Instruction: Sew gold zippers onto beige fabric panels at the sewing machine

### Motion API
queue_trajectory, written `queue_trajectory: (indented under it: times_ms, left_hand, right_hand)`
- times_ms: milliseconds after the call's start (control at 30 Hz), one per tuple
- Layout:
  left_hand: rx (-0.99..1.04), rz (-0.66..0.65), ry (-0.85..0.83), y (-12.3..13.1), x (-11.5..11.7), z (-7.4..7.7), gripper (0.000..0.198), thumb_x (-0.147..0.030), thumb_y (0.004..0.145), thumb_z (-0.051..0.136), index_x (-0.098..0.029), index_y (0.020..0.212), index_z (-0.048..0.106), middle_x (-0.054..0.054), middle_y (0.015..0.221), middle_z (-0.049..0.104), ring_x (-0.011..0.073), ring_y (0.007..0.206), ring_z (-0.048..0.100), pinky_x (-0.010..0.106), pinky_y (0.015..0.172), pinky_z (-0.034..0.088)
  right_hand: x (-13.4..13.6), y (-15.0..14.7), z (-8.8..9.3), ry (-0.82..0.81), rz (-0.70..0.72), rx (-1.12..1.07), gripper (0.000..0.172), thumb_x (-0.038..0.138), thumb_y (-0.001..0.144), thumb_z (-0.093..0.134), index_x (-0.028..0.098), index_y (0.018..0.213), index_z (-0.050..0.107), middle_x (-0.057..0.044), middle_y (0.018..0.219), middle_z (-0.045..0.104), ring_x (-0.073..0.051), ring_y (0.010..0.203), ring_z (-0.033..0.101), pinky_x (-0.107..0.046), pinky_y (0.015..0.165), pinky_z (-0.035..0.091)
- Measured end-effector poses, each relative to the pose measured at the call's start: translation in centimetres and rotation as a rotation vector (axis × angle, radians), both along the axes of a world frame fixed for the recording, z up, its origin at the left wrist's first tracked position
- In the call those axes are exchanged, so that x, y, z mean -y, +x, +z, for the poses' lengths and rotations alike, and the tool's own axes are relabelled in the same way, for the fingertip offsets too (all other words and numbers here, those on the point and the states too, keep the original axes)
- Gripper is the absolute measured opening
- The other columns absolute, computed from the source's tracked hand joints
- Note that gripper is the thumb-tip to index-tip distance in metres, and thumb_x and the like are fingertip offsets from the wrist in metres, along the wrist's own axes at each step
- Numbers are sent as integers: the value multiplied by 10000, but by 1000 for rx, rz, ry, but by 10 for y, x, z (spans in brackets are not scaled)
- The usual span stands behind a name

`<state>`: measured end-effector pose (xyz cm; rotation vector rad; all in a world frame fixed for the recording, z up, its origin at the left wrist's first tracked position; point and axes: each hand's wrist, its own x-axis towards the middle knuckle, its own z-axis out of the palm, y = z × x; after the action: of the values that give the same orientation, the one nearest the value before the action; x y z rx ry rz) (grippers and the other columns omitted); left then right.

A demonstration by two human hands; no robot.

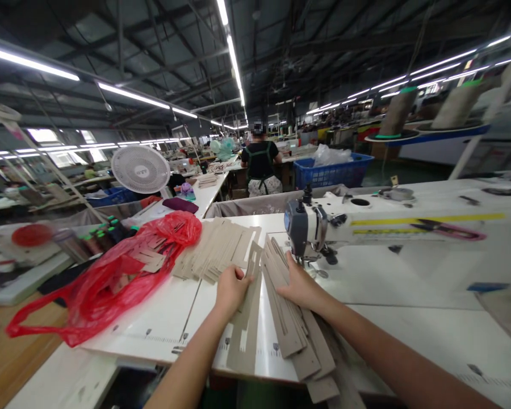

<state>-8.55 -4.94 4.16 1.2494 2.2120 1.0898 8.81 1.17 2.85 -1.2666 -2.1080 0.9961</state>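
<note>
My left hand (233, 289) is closed, thumb and fingers pinching a flat beige strip (247, 329) with a long slot cut through it. My right hand (300, 284) grips a fanned stack of beige slotted strips (281, 318), its thumb across their top and its index finger stretched along the edge; the other fingers are hidden. The lower ends of that stack hang over the table's front edge. Just beyond my right hand stands the head of a sewing machine (302, 227). More beige pieces (221, 247) lie in an overlapping row past my left hand.
A red plastic bag (111, 284) with cut pieces lies left. Pink-handled thread snips (455, 228) rest on the machine arm (392, 227). Thread cones (398, 111) stand upper right. Behind are a white fan (140, 168), a blue crate (334, 170) and a seated person (260, 159).
</note>
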Motion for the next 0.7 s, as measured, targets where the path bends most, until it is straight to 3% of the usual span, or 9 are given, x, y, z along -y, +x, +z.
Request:
queue_trajectory:
  times_ms: [100, 200, 367, 500, 567, 633, 700]
  left_hand:
    - [96, -33, -3, -5, -5, -5, 360, -413, 707, 627, -191, 540, 397, -63, 505, 405, 106, 500, 413, 220, 509, 284]
    - [223, -52, -2, -10, -7, -6, 392, -538, 769, 499, -191, 614, 406, -45, 550, 461, 100, 482, 449, 219, 492, 339]
    - [350, -119, -52, -8, 1, -6, 447, -614, 721, 521, -170, 681, 491, -29, 560, 513, 105, 472, 487, 227, 477, 401]
    - [291, -125, -105, -4, 12, -10, 263, -387, 722, 618, -140, 654, 554, -21, 532, 528, 125, 491, 518, 237, 512, 423]
    - [203, -81, -78, -5, 16, -7, 114, -189, 725, 592, -133, 824, 581, -25, 588, 544, 133, 553, 545, 242, 579, 439]
    - [97, -38, -27, -8, 20, 1, 343, -50, 714, 520, -157, 1040, 534, -17, 697, 567, 144, 676, 574, 260, 693, 445]
    - [4, -28, 5, -9, 22, 9, 408, 22, 694, 460, -175, 1042, 540, 9, 809, 576, 159, 825, 572, 289, 816, 416]
  right_hand:
    - [1, -2, 2, -17, -27, 26, 1035, 234, 578, 598, -34, 1417, 54, -278, 1361, 369, -355, 1227, 417, -411, 931, 398]
    - [2, -3, 2, -20, -32, 40, 1025, 236, 583, 587, -21, 1421, 56, -266, 1359, 378, -350, 1222, 424, -407, 931, 398]
    - [1, -4, 1, -13, -21, 36, 1021, 223, 578, 572, -35, 1418, 52, -275, 1360, 371, -349, 1243, 400, -397, 950, 384]
    - [3, -4, 3, -11, -16, 40, 1000, 205, 581, 551, -32, 1420, 60, -284, 1373, 347, -345, 1270, 361, -404, 965, 367]
    - [3, -4, 3, -15, -17, 35, 1008, 203, 574, 555, -30, 1421, 60, -283, 1372, 349, -350, 1269, 360, -416, 959, 371]
    - [3, -4, 3, -18, -18, 24, 1015, 205, 567, 561, -34, 1419, 64, -285, 1370, 352, -361, 1257, 375, -427, 949, 380]
    - [2, -4, 1, -18, -17, 17, 1015, 209, 566, 565, -27, 1420, 68, -283, 1364, 361, -372, 1238, 397, -441, 938, 388]
